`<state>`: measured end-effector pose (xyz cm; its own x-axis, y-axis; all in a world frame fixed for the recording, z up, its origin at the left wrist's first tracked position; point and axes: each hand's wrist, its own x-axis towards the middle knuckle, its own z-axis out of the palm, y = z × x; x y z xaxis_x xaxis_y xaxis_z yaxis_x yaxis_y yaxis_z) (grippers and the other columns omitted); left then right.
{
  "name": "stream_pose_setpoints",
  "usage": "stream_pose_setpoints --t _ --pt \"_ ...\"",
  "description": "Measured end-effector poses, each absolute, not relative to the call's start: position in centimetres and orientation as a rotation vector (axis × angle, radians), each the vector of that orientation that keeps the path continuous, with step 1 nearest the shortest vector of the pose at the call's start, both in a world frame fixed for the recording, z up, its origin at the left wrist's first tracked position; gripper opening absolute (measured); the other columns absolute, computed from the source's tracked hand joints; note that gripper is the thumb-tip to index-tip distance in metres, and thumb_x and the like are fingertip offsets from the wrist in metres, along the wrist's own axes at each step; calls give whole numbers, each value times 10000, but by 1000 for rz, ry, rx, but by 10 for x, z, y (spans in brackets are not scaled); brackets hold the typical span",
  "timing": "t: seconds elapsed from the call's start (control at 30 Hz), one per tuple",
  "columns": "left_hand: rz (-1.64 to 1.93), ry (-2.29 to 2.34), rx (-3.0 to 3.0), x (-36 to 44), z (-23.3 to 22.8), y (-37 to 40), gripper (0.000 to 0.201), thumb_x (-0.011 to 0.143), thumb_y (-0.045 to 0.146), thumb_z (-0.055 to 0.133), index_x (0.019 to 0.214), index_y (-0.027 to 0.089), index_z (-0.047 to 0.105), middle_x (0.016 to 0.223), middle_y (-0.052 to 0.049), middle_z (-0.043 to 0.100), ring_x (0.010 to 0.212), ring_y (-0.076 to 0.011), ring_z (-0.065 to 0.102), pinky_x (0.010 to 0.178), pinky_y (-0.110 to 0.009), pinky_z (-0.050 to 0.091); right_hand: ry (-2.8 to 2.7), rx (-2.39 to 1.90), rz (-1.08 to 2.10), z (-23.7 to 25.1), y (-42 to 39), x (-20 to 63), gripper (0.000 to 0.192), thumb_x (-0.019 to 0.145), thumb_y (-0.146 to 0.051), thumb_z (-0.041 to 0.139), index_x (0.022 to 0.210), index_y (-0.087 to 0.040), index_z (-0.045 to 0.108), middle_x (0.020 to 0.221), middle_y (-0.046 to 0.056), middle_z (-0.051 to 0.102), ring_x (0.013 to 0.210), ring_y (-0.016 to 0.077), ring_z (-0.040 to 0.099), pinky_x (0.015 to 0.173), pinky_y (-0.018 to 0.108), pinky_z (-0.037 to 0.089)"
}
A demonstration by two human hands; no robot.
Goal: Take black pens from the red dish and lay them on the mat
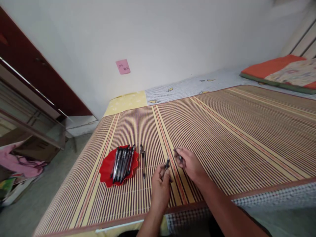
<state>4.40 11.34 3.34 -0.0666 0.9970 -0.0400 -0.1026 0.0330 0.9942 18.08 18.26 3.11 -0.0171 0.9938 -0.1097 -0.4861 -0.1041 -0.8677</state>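
Observation:
My left hand (159, 187) is closed around a pen (167, 162), whose bare pointed tip and black grip stick up past the fingers. To its right, my right hand (189, 162) is closed on a small black piece that looks like a pen cap (180, 159); the fingers partly cover it. A gap separates the two hands. Left of them, one capped clear pen with black ends (143, 164) lies on the striped mat (209, 141). Beside that pen sits a red wavy-edged dish (104, 169) with several similar pens (121, 166) piled in it.
The mat covers a bed whose front edge (138, 217) runs close to my forearms. A folded orange and floral quilt (269, 67) lies at the far right. A pink note (122, 66) is on the white wall. Pink cloth (22, 161) and boxes are at the left.

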Motion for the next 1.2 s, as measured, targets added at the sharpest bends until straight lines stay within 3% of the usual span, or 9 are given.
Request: stream_pose_setpoints --t 0.1,0.23,0.37,0.6,0.7,0.87,1.07,1.2 --pt "1271 1244 1143 42 33 113 172 917 328 581 1014 192 622 841 -34 665 756 -171 590 735 -280 464 -1025 -1013 1508 31 176 171 327 761 -492 721 746 -178 627 572 -52 525 427 67 360 395 217 242" --pt "1263 1363 1258 41 33 112 149 905 279 575 1015 193 627 888 -44 676 821 -191 618 781 -298 465 -1162 -1071 1432 28 173 167 326 761 -493 714 716 -189 605 529 -75 438 463 86 375 432 228 272" --pt "1277 1469 1227 41 36 112 98 863 292 630 862 204 586 733 2 611 689 -172 561 663 -267 435 -1194 -1061 1444 30 173 169 309 767 -481 704 722 -193 601 523 -79 422 475 91 362 454 239 273" --pt "1212 1375 1169 37 36 114 338 917 459 558 695 205 533 618 20 521 565 -139 474 538 -240 373 -1164 -1015 1494 44 169 171 304 751 -479 719 791 -182 665 533 -76 432 493 97 359 478 247 258" --pt "1159 1263 1066 36 37 116 412 914 564 525 732 194 551 602 20 534 487 -116 434 469 -230 342 -1189 -988 1495 43 169 171 285 781 -460 696 826 -179 682 549 -65 466 507 101 386 495 245 281" --pt "1257 1252 1031 37 43 116 353 768 443 766 828 211 508 637 61 545 523 -100 479 483 -194 381 -1252 -962 1488 37 169 170 254 824 -442 677 824 -187 681 577 -60 480 523 99 392 511 243 305" --pt "1105 1147 964 30 38 117 393 859 555 618 766 180 553 562 46 524 457 -92 445 435 -203 354 -1214 -929 1558 36 169 170 291 811 -475 690 827 -185 677 583 -62 473 528 98 380 509 243 289" --pt "1078 1090 839 28 37 119 425 808 586 669 820 176 559 553 51 535 392 -71 389 361 -191 254 -1196 -917 1596 36 169 170 303 799 -482 704 841 -182 687 603 -56 483 544 101 388 515 243 288"
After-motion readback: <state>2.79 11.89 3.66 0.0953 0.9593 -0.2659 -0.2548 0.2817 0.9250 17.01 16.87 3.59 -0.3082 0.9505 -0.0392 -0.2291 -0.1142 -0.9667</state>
